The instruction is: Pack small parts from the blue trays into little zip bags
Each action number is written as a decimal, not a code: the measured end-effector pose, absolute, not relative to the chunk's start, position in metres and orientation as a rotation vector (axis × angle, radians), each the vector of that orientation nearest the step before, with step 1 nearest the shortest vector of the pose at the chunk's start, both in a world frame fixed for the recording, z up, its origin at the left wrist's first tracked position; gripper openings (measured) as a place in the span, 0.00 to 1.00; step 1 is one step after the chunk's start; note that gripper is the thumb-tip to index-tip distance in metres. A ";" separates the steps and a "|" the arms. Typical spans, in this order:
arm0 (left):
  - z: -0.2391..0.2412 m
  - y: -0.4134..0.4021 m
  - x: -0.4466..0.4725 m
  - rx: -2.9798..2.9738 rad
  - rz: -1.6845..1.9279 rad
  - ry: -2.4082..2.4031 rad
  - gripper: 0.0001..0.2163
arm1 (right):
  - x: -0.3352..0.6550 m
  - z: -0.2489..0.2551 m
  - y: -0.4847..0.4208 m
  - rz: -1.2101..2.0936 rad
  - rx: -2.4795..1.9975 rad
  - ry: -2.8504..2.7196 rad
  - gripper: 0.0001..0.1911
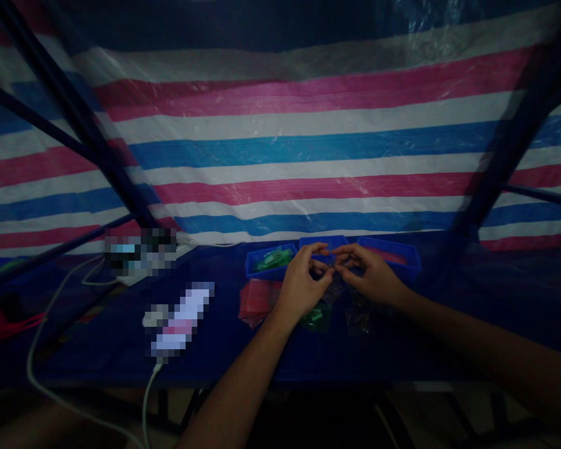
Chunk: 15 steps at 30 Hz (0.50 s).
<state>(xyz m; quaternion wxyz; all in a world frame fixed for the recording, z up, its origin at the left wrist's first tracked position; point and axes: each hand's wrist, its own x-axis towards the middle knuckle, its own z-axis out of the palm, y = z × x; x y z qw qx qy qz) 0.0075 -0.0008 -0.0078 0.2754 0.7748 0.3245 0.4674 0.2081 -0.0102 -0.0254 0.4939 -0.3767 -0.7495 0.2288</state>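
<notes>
My left hand (305, 277) and my right hand (365, 269) meet fingertip to fingertip above the blue table. The fingers of both are bent and pinched together; whatever lies between them is too small and dark to make out. Under my left wrist is a stack of red packets (257, 300). Small clear bags with green pieces (314, 317) lie below the hands. To their right is a clear bag with dark contents (358, 321). Behind the left hand, a blue bin (260, 272) holds green packets (275, 257).
A second blue bin (325, 240) stands behind the hands, and a third blue bin (414, 262) with red contents is at right. On the left lie a blurred-out phone (184, 321) on a white cable (148, 390) and a power strip (156, 265). Striped sheeting (280, 149) hangs behind.
</notes>
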 end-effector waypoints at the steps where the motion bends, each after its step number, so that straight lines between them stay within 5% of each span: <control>1: -0.008 -0.001 0.007 2.086 1.255 0.867 0.24 | 0.208 -0.026 -0.010 0.560 -0.915 -1.811 0.17; 15: -0.008 0.000 0.006 2.080 1.234 0.882 0.28 | 0.208 -0.028 -0.008 0.565 -0.894 -1.807 0.17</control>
